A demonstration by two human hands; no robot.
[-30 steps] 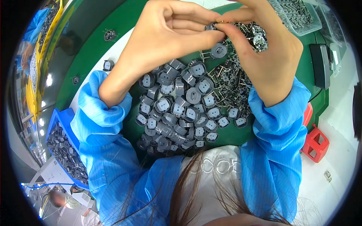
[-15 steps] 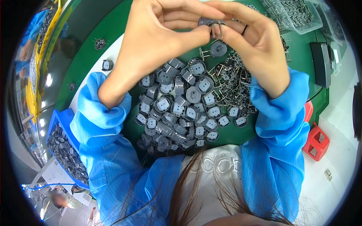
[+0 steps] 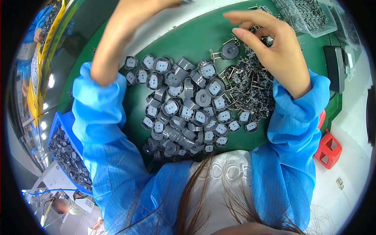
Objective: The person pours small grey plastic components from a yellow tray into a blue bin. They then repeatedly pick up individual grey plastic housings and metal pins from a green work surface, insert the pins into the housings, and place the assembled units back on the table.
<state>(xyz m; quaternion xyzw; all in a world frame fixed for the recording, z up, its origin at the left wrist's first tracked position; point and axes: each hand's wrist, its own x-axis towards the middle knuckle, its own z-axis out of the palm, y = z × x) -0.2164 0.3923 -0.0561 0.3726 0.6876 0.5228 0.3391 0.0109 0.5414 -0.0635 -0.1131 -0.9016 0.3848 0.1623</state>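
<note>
My left hand (image 3: pixel 143 9) is at the top edge, blurred, with most of its fingers cut off. A sliver of a dark grey plug part (image 3: pixel 186 1) shows at its fingertips. My right hand (image 3: pixel 276 45) hovers above the heap of metal pin pieces (image 3: pixel 250 88), thumb and forefinger apart and nothing visible between them. Left of that hand, a round grey plug housing (image 3: pixel 230 51) lies with pronged metal pieces beside it. Many grey plug housings (image 3: pixel 178 121) with pale two-holed faces are spread over the green mat (image 3: pixel 137 105) between my forearms.
A clear plastic box (image 3: pixel 331 25) of metal pieces stands at the far right, near a black device (image 3: pixel 333 68). A blue bin (image 3: pixel 64 121) of grey parts sits at the left. Red plastic stools (image 3: pixel 328 149) are at the right. Another person's hand (image 3: pixel 38 35) shows at the far left.
My hands, together on a grey pronged part earlier, have separated. The left has swung up and left, towards the top edge; the right has shifted slightly right and its fingers have parted.
</note>
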